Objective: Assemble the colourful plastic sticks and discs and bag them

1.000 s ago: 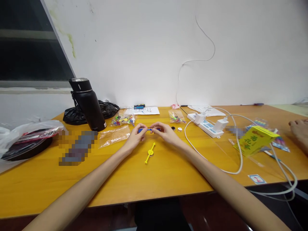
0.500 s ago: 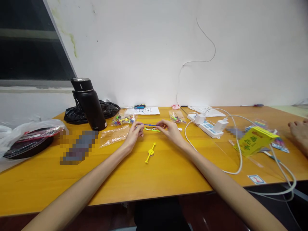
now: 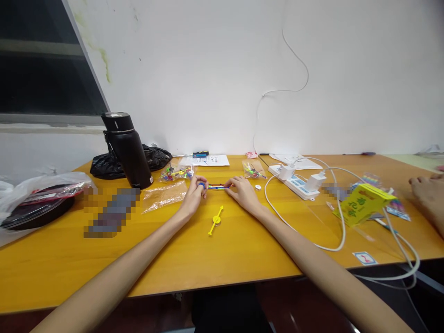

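Note:
My left hand is closed, with thumb and fingers pinched on a small blue plastic piece. Several thin coloured plastic strips, blue and yellow-green among them, lie between my hands just above or on the table. At their right end are the thumb and forefinger of my right hand, pinched together; what they grip is too small to make out. Nearer to me, a yellow arrow spinner with a round middle lies flat on the table. A small white disc sits beyond my right hand.
Bags of coloured plastic parts lie at the back, beside a clear bag. A black flask stands left. To the right are a power strip, looping white cables, a yellow box and another person's hand.
The blue strip stretched between both my hands is no longer held up there. Both hands have dropped slightly, and a blue piece now shows in my left fingers. The yellow spinner stays put.

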{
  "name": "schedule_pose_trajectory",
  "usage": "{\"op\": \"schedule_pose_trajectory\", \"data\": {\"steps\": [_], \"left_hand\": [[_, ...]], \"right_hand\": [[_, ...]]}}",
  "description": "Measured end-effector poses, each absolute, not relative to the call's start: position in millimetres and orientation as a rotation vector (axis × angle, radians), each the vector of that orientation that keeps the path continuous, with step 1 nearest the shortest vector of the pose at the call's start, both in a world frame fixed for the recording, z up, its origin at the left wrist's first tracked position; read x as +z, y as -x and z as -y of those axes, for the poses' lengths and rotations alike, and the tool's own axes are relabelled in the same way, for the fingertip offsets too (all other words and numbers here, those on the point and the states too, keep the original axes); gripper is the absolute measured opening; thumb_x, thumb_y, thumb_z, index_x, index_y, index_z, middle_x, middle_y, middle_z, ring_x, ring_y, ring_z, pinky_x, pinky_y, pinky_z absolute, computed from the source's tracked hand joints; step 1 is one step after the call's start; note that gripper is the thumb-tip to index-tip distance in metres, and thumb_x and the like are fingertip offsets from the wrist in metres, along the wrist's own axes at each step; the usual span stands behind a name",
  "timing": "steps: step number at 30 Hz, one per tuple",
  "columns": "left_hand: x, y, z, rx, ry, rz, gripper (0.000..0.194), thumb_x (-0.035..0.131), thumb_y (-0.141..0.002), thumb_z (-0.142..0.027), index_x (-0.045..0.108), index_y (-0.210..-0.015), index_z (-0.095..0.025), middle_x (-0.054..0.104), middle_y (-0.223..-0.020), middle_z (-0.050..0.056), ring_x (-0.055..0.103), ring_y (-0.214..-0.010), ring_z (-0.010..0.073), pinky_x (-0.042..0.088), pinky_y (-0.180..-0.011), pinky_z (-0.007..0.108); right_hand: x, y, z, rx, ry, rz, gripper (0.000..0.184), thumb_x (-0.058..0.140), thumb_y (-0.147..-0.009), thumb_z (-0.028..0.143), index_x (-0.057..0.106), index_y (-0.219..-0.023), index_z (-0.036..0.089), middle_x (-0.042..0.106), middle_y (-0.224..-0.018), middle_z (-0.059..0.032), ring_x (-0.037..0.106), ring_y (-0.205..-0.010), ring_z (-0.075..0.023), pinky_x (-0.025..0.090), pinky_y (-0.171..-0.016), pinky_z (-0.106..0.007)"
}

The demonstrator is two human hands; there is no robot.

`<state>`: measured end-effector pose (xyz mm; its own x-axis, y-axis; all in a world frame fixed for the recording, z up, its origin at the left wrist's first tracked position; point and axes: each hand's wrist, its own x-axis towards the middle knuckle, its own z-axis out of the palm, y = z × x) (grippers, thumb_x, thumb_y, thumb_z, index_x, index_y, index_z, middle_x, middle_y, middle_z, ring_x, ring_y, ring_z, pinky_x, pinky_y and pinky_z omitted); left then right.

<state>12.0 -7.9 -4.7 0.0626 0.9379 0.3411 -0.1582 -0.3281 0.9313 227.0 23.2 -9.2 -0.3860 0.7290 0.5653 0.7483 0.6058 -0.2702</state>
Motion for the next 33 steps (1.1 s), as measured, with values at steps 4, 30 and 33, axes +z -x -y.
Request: {"op": "schedule_pose_trajectory", "data": {"steps": [4, 30, 33], "left_hand": [[-10.6, -12.2, 3.8, 1.417, -1.432, -0.900, 0.018, 0.047, -0.080, -0.018, 0.045, -0.097, -0.022, 0.057, -0.085, -0.003, 0.044, -0.059, 0.0090, 0.041, -0.059, 0.024], [-18.1, -10.4, 12.1, 1.173, -1.593, -0.820, 0.028, 0.056, -0.095, -0.032, 0.056, -0.122, -0.024, 0.063, -0.128, 0.008, 0.062, -0.117, 0.0216, 0.053, -0.096, 0.035], [-16.3, -13.0, 14.0, 1.151, -1.545, -0.786, 0.028, 0.055, -0.096, -0.036, 0.054, -0.121, -0.024, 0.062, -0.129, 0.008, 0.064, -0.113, 0.0218, 0.057, -0.090, 0.035]], "right_hand": [[-10.1, -228.3, -25.3, -0.094, 1.234, 2.182, 0.003, 0.068, -0.092, 0.023, 0.070, -0.094, 0.021, 0.070, -0.099, -0.0063, 0.059, -0.098, -0.0245, 0.043, -0.086, -0.035], [11.8, -201.6, 6.9, 0.157, 0.730, 2.333, 0.028, 0.056, -0.101, 0.028, 0.061, -0.129, 0.030, 0.065, -0.110, -0.0068, 0.058, -0.105, -0.0233, 0.049, -0.096, -0.040], [12.7, -203.8, 5.2, 0.145, 0.719, 2.320, 0.026, 0.055, -0.102, 0.027, 0.062, -0.127, 0.027, 0.066, -0.109, -0.0070, 0.057, -0.103, -0.0229, 0.048, -0.095, -0.038]]}}
